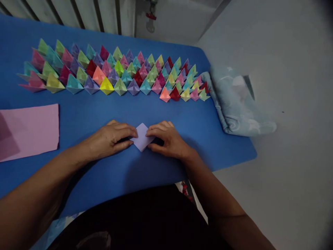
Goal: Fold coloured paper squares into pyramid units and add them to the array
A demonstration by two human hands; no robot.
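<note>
My left grip [113,138] and right grip [168,139] pinch purple paper [142,136]. Bright paper boats [106,86] stand beyond; a pink sheet [35,131] lies left.

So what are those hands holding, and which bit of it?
A small lilac paper square, turned like a diamond: the left hand has finger and thumb at its left corner, the right hand at its right corner.
</note>
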